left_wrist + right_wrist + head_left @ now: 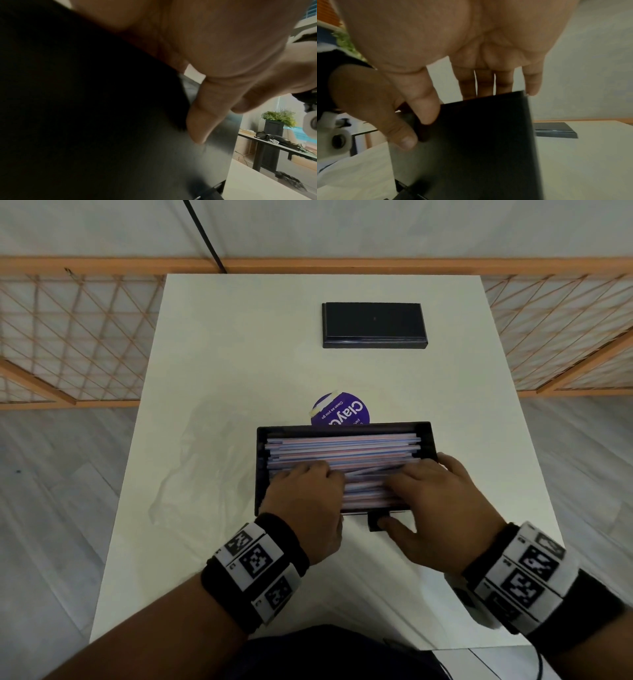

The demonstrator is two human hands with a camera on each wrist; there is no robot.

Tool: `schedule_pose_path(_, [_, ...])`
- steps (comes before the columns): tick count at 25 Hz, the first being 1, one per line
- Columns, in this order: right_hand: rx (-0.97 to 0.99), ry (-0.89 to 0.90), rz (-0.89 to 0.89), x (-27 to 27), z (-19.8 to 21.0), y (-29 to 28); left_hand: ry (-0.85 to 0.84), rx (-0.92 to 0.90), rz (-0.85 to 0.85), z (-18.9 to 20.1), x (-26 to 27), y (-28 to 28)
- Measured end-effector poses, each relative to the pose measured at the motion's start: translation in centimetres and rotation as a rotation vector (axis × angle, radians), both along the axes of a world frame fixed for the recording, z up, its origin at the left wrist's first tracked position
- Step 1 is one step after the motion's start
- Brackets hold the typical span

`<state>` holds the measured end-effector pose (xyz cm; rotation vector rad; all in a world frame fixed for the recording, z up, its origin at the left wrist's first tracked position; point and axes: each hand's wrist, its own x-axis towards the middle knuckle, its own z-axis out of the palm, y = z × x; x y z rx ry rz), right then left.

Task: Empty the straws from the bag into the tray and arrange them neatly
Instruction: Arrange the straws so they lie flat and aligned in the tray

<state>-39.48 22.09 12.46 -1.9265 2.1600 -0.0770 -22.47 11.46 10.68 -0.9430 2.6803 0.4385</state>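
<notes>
hands first: the left hand (305, 491) lies over the left part of the tray (424, 428), fingers laid flat on the straws (342, 446), its thumb down against the tray's near outer wall, as the left wrist view shows; it presses rather than grips. the right hand (435, 494) lies over the right part, fingers stretched across the straws and the little finger at the tray's right end, thumb on the near wall beside a small black tab (375, 523); it too is flat, with no curl round anything. straws, striped pink, blue and white, fill the black tray lengthwise, mostly parallel, with a few crossing at a slant between the two hands. clear bag (191, 474) lies flattened on the white table (239, 337) just left of the tray. purple round sticker (342, 409) peeks out behind the tray's far wall. black lid (373, 325) sits well apart near the table's far edge. wooden lattice screen (68, 337) stands beyond the table.
</notes>
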Motion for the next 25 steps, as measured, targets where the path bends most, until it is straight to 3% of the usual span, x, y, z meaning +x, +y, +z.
schedule_pose_path(4, [0.122,0.157,0.021,1.7,0.2,-1.4,-0.023,0.008,0.027,-0.2,-0.1,-0.3])
schedule_pose_path(9, [0.294,0.08,0.07,2.6,-0.4,-3.5,-0.017,-0.017,0.052,-0.3,0.2,0.1])
schedule_pose_path(17, [0.458,0.044,-0.029,2.2,-0.9,-4.3,-0.057,-0.055,0.098,-0.4,0.8,0.0])
schedule_pose_path(22, [0.456,0.039,-0.03,2.4,-0.7,-4.2,0.045,0.014,-0.007,-0.2,0.5,-0.1])
schedule_pose_path(25, [0.442,0.015,-0.026,2.3,-0.5,-4.3,0.013,0.038,0.012,-0.4,0.3,-0.2])
